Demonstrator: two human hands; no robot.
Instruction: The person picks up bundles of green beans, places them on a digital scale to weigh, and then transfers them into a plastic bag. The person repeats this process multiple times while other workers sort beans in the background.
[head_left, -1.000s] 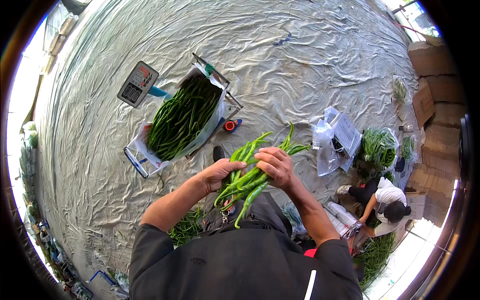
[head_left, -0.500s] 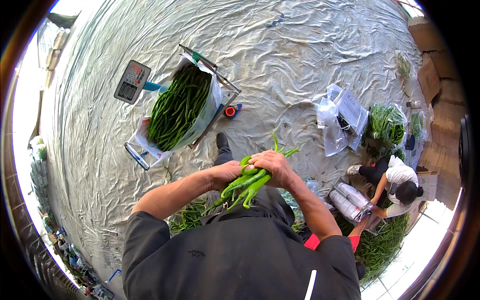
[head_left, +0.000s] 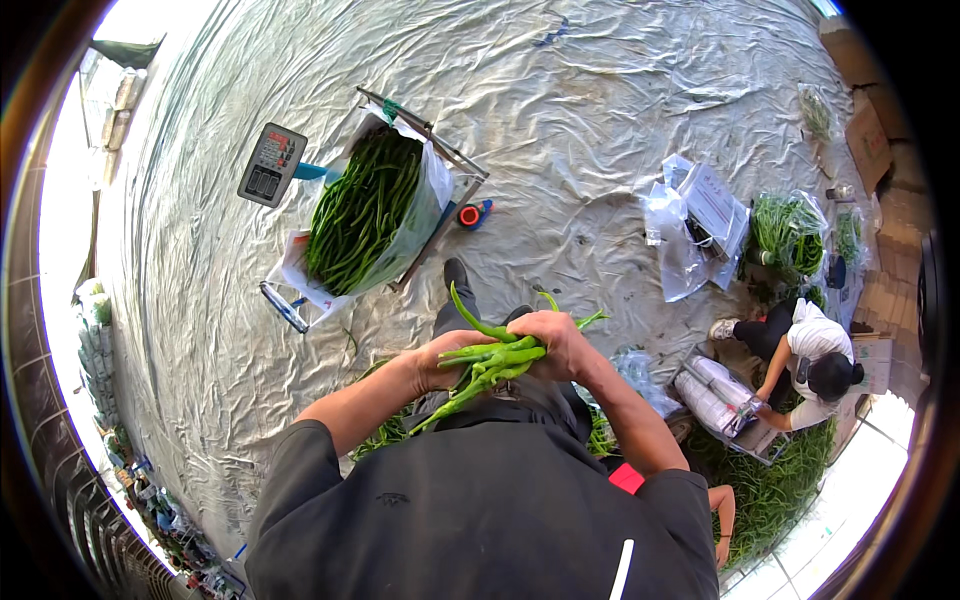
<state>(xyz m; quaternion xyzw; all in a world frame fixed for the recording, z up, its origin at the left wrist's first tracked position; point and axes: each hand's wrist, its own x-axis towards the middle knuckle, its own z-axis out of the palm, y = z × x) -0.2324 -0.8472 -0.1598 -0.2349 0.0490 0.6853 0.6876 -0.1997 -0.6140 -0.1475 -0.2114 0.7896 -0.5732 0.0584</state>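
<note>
A bunch of long green chili peppers point(head_left: 492, 368) is held in front of my body, over my lap. My right hand point(head_left: 556, 342) is closed round its right end, with some stems and tips sticking out beyond the fingers. My left hand point(head_left: 442, 360) is wrapped against the left side of the bunch; its fingertips are hidden by the peppers. One curved pepper point(head_left: 474, 315) stands up between the two hands. Ahead and to the left, a plastic-lined crate of darker green chili peppers point(head_left: 368, 205) rests on a scale with a grey display point(head_left: 272, 165).
A red and blue tape dispenser point(head_left: 474, 214) lies beside the scale. At right are a plastic bag with a white box point(head_left: 705, 225) and bagged greens point(head_left: 787, 232). A co-worker in white point(head_left: 818, 350) crouches by a metal-framed crate point(head_left: 722, 400), near heaped peppers point(head_left: 790, 490). Cardboard point(head_left: 866, 150) lines the right edge.
My left hand has shifted slightly lower, and the peppers have fanned out more to the left. One curved pepper now points upward. The view has shifted a little; a red-clothed person's arm has moved.
</note>
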